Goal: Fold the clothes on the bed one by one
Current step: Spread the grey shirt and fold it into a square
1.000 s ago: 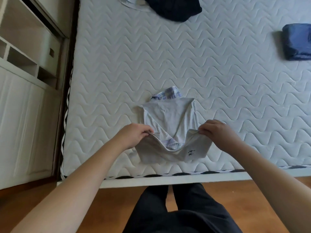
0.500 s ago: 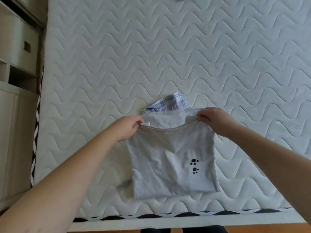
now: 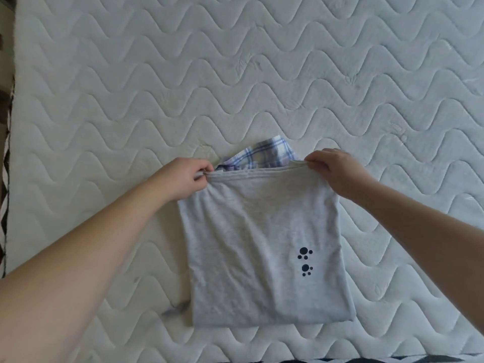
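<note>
Shirt [image 3: 262,244] lies folded near the front edge of the mattress [image 3: 104,100], plaid collar [image 3: 262,155] peeking past its far hem. Risk, I judge: an uneven pull could skew the fold or bunch the layers beneath. Left hand [image 3: 180,179] and right hand [image 3: 337,171] each pinch a far corner, fingers curled tight on cloth.

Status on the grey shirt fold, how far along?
Done: the grey cotton shirt with black paw prints already lies as a narrow rectangle on the white quilted mattress. In hand: the left hand and right hand pinch its far edge at the corners, beside the blue plaid collar. Left: release, smooth. No other clothes in view.
</note>
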`<state>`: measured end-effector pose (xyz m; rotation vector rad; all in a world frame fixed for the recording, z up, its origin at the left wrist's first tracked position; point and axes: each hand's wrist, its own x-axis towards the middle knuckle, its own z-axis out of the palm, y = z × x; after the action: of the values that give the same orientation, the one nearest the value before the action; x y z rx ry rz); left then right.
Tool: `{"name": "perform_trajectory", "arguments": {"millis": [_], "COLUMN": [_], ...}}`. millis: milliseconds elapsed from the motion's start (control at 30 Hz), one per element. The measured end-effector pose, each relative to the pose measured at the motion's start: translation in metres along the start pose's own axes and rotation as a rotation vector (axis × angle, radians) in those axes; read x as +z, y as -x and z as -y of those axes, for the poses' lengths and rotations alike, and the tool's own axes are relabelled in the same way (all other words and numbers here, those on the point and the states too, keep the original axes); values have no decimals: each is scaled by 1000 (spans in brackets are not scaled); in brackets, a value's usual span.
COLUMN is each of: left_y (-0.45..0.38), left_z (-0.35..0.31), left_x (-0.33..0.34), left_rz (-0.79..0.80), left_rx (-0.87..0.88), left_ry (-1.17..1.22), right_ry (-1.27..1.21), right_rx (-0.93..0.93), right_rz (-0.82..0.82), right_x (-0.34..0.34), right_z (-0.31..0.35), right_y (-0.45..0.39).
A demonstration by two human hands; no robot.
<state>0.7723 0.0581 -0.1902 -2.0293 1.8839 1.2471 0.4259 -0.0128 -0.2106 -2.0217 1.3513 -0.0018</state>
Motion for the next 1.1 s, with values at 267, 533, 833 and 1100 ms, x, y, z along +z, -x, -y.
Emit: {"name": "perform_trajectory", "arguments": {"millis": [267, 533, 833, 1100], "left_y": [-27, -47, -18, 55], "left_z": [6, 2, -19, -74], "left_x": [3, -15, -22, -94], "left_rz": [-43, 320, 281, 160], "left_rx": [-20, -147, -75, 16], "left_ry": [-32, -301, -235, -174], "right_ry": [65, 366, 295, 107], "right_rx": [50, 173, 77, 63], "right_rz": [39, 412, 298, 103], "right_x": [-2, -5, -14, -95], "right_z": [-3, -3, 10, 56], "right_y": [-29, -51, -22, 30]}}
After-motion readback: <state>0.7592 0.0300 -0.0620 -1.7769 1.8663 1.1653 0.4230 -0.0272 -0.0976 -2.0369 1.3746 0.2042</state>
